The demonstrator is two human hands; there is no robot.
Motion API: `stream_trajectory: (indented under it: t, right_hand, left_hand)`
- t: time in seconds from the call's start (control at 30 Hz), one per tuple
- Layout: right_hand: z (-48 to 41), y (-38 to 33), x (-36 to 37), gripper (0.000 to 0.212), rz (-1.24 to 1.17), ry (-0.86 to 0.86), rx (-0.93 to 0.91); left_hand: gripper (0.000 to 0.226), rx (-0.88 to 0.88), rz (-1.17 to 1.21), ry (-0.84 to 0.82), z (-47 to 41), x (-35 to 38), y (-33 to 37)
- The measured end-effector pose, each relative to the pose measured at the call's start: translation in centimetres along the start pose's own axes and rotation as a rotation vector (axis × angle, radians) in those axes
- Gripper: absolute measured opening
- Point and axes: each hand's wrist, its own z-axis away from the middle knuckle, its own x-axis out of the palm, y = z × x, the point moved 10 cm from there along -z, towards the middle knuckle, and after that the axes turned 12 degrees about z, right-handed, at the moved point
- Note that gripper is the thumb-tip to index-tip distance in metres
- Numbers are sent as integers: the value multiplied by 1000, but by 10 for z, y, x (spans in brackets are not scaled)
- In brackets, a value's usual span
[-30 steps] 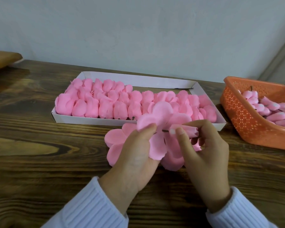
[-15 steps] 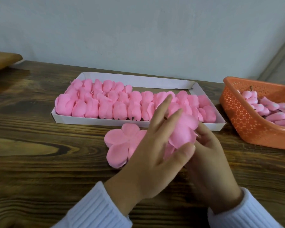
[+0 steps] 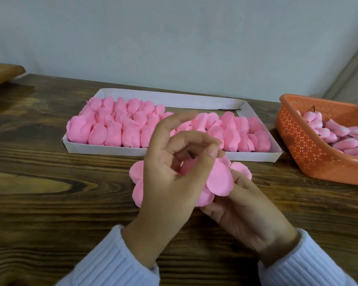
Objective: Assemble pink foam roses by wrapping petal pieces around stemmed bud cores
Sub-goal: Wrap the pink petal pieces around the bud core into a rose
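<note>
Head view over a wooden table (image 3: pixel 50 182). The person's L hand (image 3: pixel 167 180) is curled over a pink petal piece (image 3: pixel 219 179), thumb & forefinger seeming to pinch at the dark stem (image 3: pixel 191 154) that pokes up btwn them. The R hand (image 3: pixel 248 211) cups the petals from below, fingers mostly hidden. The bud core isn't visible.

Probably best to keep the stem centred, fold the petals up evenly & squeeze lightly, since foam creases.

A 2nd, flat petal piece (image 3: pixel 135 174) lies on the table under the L hand and could get dragged. Just beyond is a white tray (image 3: pixel 174 98) of finished roses (image 3: pixel 112 133). Far R is an orange basket (image 3: pixel 297 145) w/ bud cores (image 3: pixel 345 143).
</note>
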Motion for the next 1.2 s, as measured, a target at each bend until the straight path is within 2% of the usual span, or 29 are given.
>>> stream_trajectory:
  t: [0.07, 0.13, 0.23, 0.33, 0.5, 0.57, 0.63, 0.7, 0.77, 0.83, 0.87, 0.97, 1.03, 1.13, 1.2]
  right_hand:
    - [-1, 1, 4, 45, -9, -19, 2]
    - [-1, -1, 14, 44, -18, -77, -18]
    - [0, -2, 23, 20, -30, -123, -29]
    - [0, -2, 19, 29, -62, -89, -28]
    - [6, -9, 28, 30, -84, -187, -43]
    - [5, -8, 21, 25, -42, -131, -14]
    - [3, -10, 0, 19, 81, 50, -28]
    - [7, -26, -24, 26, 219, 267, -132]
    - [16, -48, -37, 23, 319, 383, -297]
    - [22, -62, -31, 16, 438, 376, -420]
    - [24, -63, -25, 21, 501, 353, -447]
    - [25, -59, -5, 39, 685, 280, -464]
    - [23, -56, 3, 38, 770, 247, -446]
    - [18, -50, 2, 30, 726, 226, -378]
    - [16, -46, 0, 31, 676, 207, -342]
  left_hand:
    - [48, -58, 34, 13, -2, -1, -5]
    - [50, -129, 46, -15, 0, 3, -12]
    - [52, -197, -15, -73, 6, 11, -21]
    - [54, -201, -49, -105, 11, 17, -23]
    - [45, -182, -178, -76, 14, 15, -24]
    - [39, -179, -153, -44, 13, 11, -24]
    - [35, -167, -125, 34, 10, 1, -24]
    - [34, -138, -179, 74, 7, -8, -23]
    - [41, -157, -275, 60, 6, -10, -28]
    - [54, -215, -359, 4, 9, -8, -38]
    - [60, -256, -382, -43, 11, -3, -44]
    - [67, -328, -387, -156, 21, 13, -58]
    - [70, -344, -397, -155, 24, 18, -62]
    - [87, -373, -387, -115, 26, 13, -66]
    - [89, -327, -455, -128, 25, 14, -59]
